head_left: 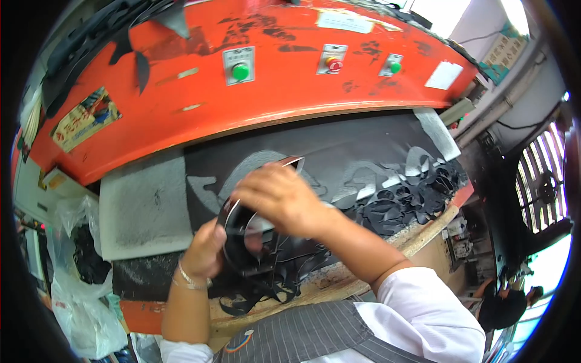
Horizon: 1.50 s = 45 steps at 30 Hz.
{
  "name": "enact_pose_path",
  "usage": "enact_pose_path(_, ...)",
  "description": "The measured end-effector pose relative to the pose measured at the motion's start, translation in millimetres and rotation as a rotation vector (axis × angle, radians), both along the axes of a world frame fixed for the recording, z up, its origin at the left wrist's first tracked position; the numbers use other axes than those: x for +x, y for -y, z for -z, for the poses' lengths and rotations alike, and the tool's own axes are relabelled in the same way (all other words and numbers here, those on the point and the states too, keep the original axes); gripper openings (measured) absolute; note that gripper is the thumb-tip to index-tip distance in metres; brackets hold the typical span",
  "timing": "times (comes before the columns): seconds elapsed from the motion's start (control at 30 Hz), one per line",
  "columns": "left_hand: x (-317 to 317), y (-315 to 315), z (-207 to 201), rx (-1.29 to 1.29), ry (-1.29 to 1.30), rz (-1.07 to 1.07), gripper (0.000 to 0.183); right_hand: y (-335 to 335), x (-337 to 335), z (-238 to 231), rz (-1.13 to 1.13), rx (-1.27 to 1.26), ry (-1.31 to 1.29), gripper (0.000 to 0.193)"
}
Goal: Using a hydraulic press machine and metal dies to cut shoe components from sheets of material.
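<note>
Black scraps (260,300) are hanging at the near edge of the bench (417,242), just in front of the person. Beyond them, both hands are clamping one dark, curved die (240,257): the left hand (203,251) is gripping its left side, and the right hand (281,196) is reaching over its top, fingers bending round the rim. The die is tilting above the near part of the black sheet (345,142); whether it is touching, I cannot tell. To the right, more scraps are heaping along the near edge. Behind the hands, pale gaps (257,162) are showing in the sheet, so the cutting seems partway done; the far strip is lying whole and looks left to use. At the left, a pale board (145,206) is showing. Farthest, an orange press (181,134) is spanning the bench, bearing green buttons (241,72) and a red one (334,65).
</note>
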<state>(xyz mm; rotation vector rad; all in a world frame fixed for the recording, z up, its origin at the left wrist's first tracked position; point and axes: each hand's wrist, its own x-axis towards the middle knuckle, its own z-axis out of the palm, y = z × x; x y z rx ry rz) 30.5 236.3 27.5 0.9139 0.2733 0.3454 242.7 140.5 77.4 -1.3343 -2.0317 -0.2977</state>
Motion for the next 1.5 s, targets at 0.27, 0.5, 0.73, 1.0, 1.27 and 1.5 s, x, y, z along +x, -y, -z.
enact_pose_path(0.27,52,66,-10,-0.199,0.197,-0.485,0.052,69,-28,37,0.197,-0.365,-0.461,0.093)
enact_pose_path(0.5,168,109,8,-0.027,0.144,-0.53,0.044,103,100,42,0.253,-0.385,-0.346,0.073)
enact_pose_path(0.73,232,86,77,1.033,-0.6,-0.754,0.043,101,273,38,0.066,-0.607,0.119,0.067)
enact_pose_path(1.0,253,116,93,1.359,-0.898,-0.668,0.027,53,319,60,-0.134,-0.739,0.299,0.068)
enact_pose_path(1.27,248,116,97,1.4,-0.915,-0.729,0.029,84,296,92,0.18,-0.425,-0.005,0.074)
enact_pose_path(1.5,252,120,102,1.376,-0.818,-0.745,0.031,122,269,127,0.473,-0.422,-0.266,0.052)
